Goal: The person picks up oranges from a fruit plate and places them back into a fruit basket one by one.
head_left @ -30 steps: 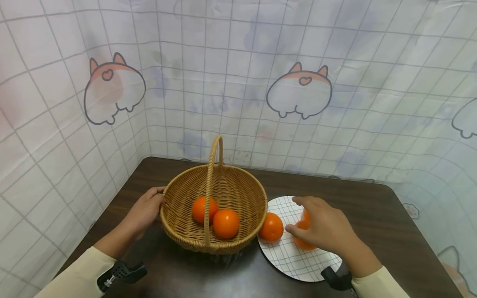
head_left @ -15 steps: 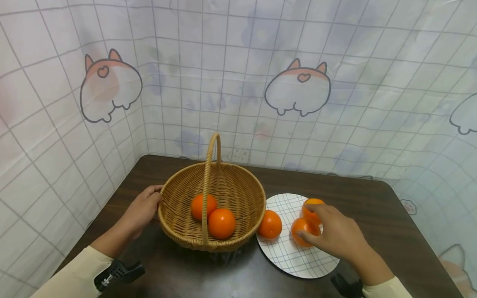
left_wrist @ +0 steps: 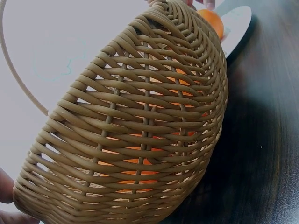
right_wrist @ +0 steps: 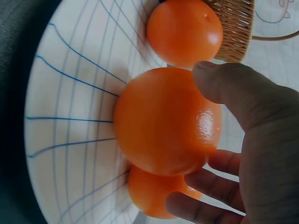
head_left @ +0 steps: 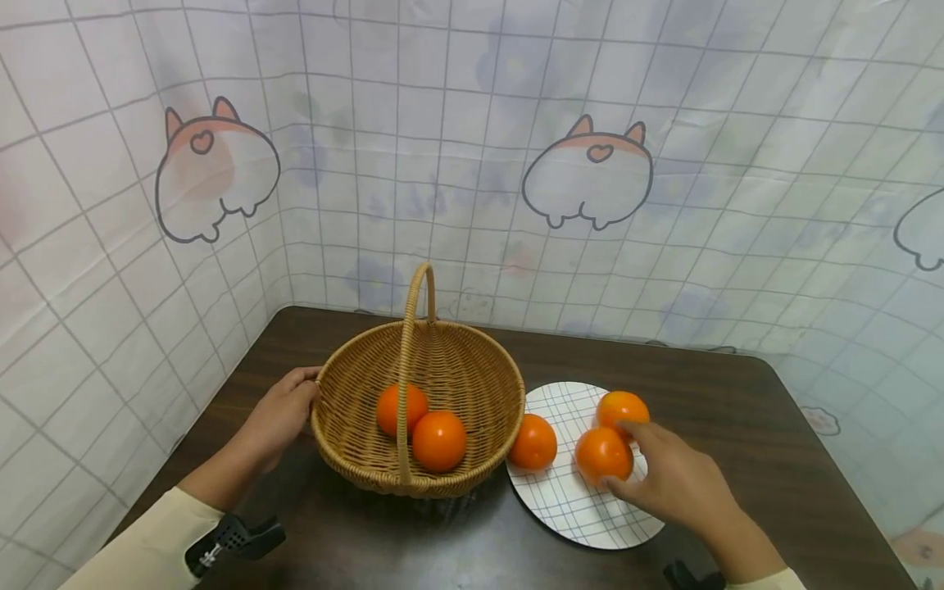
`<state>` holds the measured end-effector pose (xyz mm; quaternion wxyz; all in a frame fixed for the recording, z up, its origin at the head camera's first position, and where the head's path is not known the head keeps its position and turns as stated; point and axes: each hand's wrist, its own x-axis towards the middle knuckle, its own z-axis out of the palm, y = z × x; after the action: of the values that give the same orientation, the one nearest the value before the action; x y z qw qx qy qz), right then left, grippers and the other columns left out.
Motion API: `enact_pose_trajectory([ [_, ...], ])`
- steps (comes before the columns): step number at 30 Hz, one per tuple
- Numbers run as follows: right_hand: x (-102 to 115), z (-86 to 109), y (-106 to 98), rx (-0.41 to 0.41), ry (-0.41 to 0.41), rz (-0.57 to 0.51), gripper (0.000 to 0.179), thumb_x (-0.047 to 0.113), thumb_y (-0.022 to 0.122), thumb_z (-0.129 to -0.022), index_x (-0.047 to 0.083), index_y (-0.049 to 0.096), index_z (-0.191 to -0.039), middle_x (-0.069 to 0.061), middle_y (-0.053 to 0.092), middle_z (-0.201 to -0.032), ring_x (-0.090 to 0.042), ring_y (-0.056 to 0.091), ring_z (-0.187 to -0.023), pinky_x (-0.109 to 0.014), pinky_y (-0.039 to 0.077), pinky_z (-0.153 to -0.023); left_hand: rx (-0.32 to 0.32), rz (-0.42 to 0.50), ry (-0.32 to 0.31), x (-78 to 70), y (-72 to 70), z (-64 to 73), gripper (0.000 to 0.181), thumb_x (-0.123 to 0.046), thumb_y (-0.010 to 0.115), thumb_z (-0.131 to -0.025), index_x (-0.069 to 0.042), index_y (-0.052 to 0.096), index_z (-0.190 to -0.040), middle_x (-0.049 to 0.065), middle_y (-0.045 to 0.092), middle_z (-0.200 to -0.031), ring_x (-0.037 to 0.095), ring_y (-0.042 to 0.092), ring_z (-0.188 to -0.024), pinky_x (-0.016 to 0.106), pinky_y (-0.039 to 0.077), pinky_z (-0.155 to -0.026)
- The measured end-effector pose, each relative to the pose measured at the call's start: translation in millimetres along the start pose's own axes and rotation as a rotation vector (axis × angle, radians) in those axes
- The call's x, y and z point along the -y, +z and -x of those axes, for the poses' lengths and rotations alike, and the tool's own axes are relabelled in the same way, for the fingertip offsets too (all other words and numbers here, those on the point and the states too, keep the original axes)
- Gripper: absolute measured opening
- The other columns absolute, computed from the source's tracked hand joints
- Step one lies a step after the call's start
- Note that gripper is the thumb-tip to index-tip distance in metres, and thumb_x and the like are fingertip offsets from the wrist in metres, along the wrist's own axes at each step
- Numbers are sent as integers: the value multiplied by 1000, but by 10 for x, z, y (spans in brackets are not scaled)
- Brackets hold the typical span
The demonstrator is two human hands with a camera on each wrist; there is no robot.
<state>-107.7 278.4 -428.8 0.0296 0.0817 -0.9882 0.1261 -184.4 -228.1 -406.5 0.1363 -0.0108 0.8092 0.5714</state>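
My left hand (head_left: 283,410) grips the rim of a wicker basket (head_left: 487,360) at its left side. Its fingertips (left_wrist: 5,186) show at the rim's lower left corner in the left wrist view. Inside the basket lie two oranges, one orange (head_left: 439,442) in front of another orange (head_left: 391,410). My right hand (head_left: 678,479) is at the near orange (head_left: 603,456) on a round white plate (head_left: 568,516), thumb and fingers spread along its right side. Behind it sits a second orange (head_left: 623,408), and a third orange (head_left: 533,443) lies at the plate's left, beside the basket.
The basket's tall handle (head_left: 406,369) arches above it. A dark wooden table (head_left: 354,533) carries everything. Grid-patterned cloth (head_left: 472,164) with cartoon animals stands close behind and along both sides.
The right hand has drawn back to the right and lower, from over the plate's two right-hand oranges to beside the near one. The left hand keeps its grip on the basket.
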Motion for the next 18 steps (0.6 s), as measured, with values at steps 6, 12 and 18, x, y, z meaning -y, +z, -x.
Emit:
enact_pose_trajectory([
  [6,-1,20,102,-29,-9,-5,90,58,89,-69,10,58,-138,-15,64,-131,-33,67,-100,-55,57,-64,-2,-2,6,3,3,-2,57,-21,29,-107,0,22,-159,32,38,-148,44,54,-120,47,58,-76],
  [12,12,32,175,-65,-36,9,86,53,92,-66,8,61,-132,-14,65,-127,-29,67,-90,-49,57,-59,-9,-4,6,4,9,8,56,-22,31,-107,-1,24,-159,30,39,-147,43,53,-121,48,58,-76],
  [18,20,33,190,-38,-5,16,83,54,91,-68,10,62,-131,-4,69,-104,-19,62,-81,-41,53,-58,-16,1,11,1,10,10,56,-22,31,-107,-2,26,-159,30,40,-146,42,53,-119,47,58,-74],
])
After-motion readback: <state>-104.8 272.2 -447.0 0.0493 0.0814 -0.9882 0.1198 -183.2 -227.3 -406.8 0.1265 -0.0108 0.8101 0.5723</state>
